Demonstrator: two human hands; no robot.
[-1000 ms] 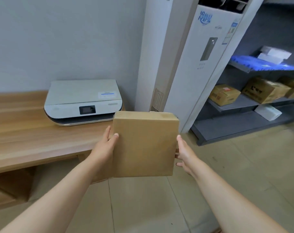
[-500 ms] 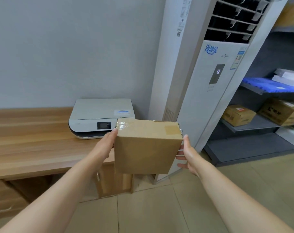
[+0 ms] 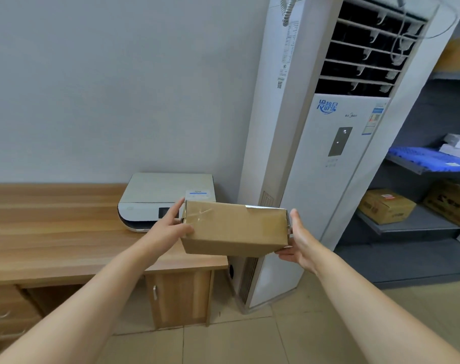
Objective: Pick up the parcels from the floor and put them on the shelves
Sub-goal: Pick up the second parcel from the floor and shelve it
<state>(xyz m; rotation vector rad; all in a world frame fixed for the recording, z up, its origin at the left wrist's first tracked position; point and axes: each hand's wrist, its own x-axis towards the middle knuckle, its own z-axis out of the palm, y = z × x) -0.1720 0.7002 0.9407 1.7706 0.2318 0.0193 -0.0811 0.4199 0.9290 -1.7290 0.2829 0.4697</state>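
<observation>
A brown cardboard parcel (image 3: 235, 228) with clear tape on its left end is held in the air between both my hands, in front of the desk corner. My left hand (image 3: 171, 227) presses its left end, thumb on the near face. My right hand (image 3: 300, 241) cups the right end from below and the side. Grey metal shelves (image 3: 413, 227) stand at the far right, with other cardboard boxes (image 3: 386, 206) on a lower level.
A wooden desk (image 3: 52, 232) with a white printer (image 3: 160, 198) is on the left. A tall white floor air conditioner (image 3: 328, 153) stands between desk and shelves. Blue sheets (image 3: 428, 158) and white packs lie on a higher shelf. Tiled floor lies below.
The parcel has been lifted higher and tipped flatter, so less of its broad face shows. My view has risen, and the shelves have slid further right.
</observation>
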